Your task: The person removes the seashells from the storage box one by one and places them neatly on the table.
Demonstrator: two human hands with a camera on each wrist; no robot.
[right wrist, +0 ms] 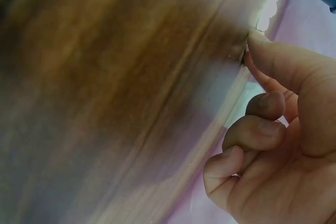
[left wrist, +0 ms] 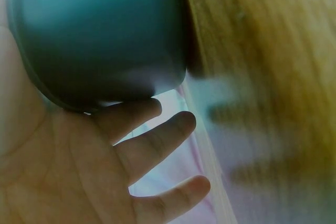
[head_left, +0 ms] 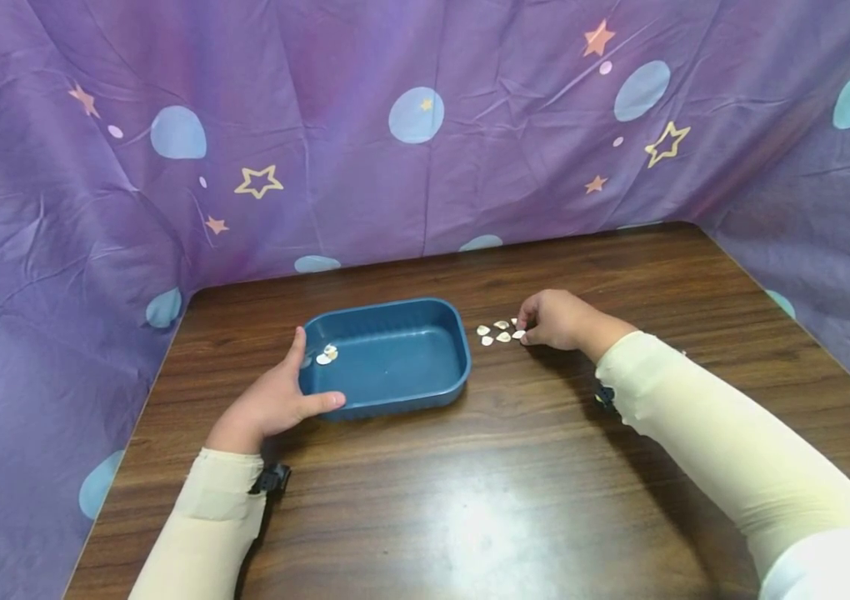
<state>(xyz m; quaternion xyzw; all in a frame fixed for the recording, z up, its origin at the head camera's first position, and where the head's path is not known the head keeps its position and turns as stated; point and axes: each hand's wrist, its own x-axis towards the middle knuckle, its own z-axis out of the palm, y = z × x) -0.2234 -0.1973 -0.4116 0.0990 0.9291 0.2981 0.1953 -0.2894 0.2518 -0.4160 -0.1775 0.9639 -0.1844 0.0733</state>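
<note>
A blue rectangular plastic tub stands on the table. My left hand spans its near left corner, thumb along the near rim and index finger up the left side. In the left wrist view the other fingers extend fairly straight under the tub's wall. A few small white seashells lie inside, near its left end. To the right of the tub, several more seashells lie in two short rows. My right hand is at their right end, thumb and index finger pinching a seashell; its other fingers are curled.
The brown wood-grain table reflects a bright spot of light near the front. A purple curtain with stars and balloons hangs behind the table and along both sides. Dark wrist-worn devices sit at the cuffs of the pale sleeves.
</note>
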